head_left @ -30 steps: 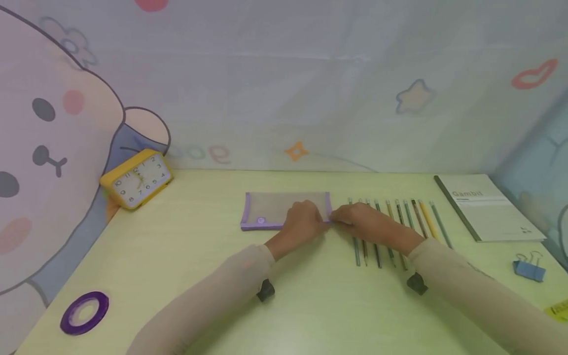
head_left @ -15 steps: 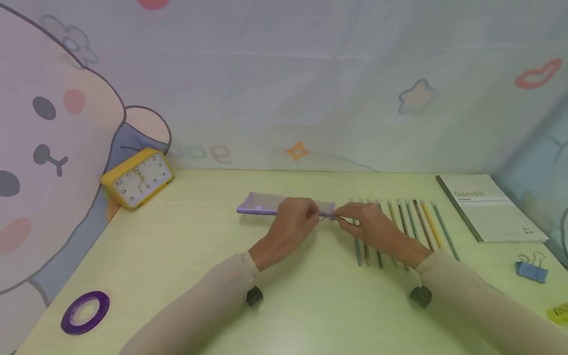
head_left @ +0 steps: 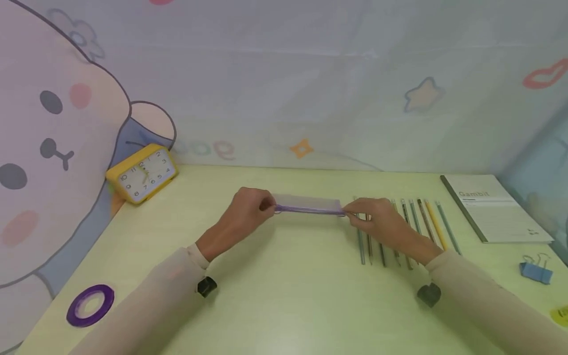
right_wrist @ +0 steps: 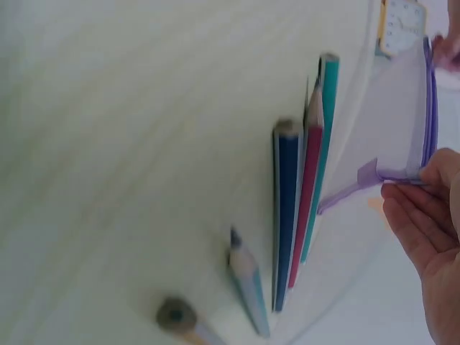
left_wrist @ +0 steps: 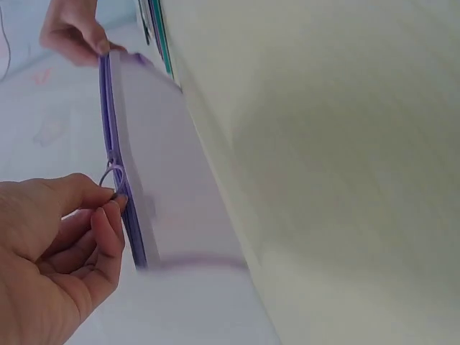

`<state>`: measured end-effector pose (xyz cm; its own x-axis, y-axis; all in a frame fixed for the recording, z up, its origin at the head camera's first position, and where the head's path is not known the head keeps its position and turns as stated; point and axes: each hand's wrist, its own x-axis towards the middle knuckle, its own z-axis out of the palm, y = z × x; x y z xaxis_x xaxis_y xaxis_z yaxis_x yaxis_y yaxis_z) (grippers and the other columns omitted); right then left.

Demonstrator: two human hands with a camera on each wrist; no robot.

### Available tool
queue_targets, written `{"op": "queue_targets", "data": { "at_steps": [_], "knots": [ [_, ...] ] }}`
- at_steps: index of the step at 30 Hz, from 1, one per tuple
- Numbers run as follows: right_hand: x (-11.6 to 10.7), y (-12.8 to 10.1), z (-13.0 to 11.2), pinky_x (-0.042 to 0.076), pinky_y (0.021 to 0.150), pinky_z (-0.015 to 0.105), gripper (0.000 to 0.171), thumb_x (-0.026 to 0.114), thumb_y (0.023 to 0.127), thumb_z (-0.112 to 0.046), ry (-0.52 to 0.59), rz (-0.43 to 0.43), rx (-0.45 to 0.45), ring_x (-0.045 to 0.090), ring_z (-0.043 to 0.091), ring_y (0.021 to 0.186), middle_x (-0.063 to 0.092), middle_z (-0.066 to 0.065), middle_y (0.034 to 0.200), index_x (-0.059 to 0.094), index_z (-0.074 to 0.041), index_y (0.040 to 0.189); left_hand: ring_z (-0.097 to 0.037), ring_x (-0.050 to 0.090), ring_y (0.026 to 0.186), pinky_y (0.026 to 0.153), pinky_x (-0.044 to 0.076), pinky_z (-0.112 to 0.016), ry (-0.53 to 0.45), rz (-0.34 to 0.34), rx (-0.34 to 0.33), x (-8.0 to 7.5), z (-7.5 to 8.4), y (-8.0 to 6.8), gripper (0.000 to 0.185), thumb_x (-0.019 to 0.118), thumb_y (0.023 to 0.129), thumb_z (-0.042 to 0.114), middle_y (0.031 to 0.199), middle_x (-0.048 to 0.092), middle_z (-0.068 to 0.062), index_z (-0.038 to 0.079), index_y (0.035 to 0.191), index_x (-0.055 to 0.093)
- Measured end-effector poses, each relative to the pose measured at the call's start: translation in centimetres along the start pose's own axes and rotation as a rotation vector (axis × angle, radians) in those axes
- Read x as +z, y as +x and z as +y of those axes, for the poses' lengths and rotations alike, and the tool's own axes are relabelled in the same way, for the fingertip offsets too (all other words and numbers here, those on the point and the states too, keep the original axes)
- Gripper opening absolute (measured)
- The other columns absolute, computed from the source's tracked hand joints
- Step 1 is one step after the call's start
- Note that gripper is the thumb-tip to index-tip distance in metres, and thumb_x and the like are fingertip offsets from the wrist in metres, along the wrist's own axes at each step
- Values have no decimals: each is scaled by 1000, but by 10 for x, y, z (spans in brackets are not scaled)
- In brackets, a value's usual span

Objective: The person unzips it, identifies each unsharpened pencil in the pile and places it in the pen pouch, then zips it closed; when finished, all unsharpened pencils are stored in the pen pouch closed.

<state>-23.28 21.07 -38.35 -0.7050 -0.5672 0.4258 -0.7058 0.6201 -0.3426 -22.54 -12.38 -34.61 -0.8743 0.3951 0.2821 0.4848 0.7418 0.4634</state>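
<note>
A translucent pencil pouch with purple trim is tilted up at its zipper edge, over the back middle of the table. My left hand pinches the zipper pull, a small purple loop, between thumb and index finger near the pouch's left end. At the other end, my right hand pinches the corner beside the zipper, its thumb on top in the right wrist view. Just below and behind that hand, several pencils lie side by side on the table, partly hidden by it in the head view.
A yellow clock stands at the back left, a purple tape roll at the front left. On the right lie a notebook, a blue binder clip and a yellow item cut by the frame. A printed cloth hangs behind the table.
My left hand has slid the zipper pull leftward from the right end to near the left end. The pouch's zipper edge has risen off the table, while my right hand keeps its corner.
</note>
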Motion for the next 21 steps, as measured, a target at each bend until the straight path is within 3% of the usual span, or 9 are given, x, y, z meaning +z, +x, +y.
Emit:
{"op": "queue_targets", "data": {
  "at_steps": [5,9,14,19,21],
  "knots": [
    [-8,-1,10,56,65,32,22,73,87,1,-5,39,-26,73,19,86,78,6,102,78,-5,107,-17,68,72,67,55,-33,46,95,-70,-28,-32,-13,9,69,91,4,83,77,-9,3,91,78],
    [-8,2,13,56,64,31,22,72,89,1,21,36,-30,73,18,84,78,6,101,78,-6,109,-19,67,72,67,54,-34,26,122,-104,-39,-43,-19,10,69,91,7,83,76,-9,3,90,78],
    [-4,4,12,57,65,32,21,73,89,-2,12,73,-22,73,14,80,78,1,96,78,-10,107,-14,67,69,65,53,-31,-23,42,-135,-38,-41,-24,8,74,88,11,80,76,-4,6,86,80],
    [-3,4,8,58,68,35,19,72,90,-4,23,67,19,74,15,83,78,0,97,79,-10,107,-9,64,65,63,53,-27,8,-117,-72,-27,-36,-27,8,79,85,10,75,74,-1,9,77,78],
    [-3,3,6,58,69,36,19,72,90,-5,28,47,35,74,16,85,78,1,98,78,-9,107,-9,63,66,64,52,-26,67,-141,-53,-21,-32,-28,7,79,85,12,76,74,-1,9,78,78]
  ]
}}
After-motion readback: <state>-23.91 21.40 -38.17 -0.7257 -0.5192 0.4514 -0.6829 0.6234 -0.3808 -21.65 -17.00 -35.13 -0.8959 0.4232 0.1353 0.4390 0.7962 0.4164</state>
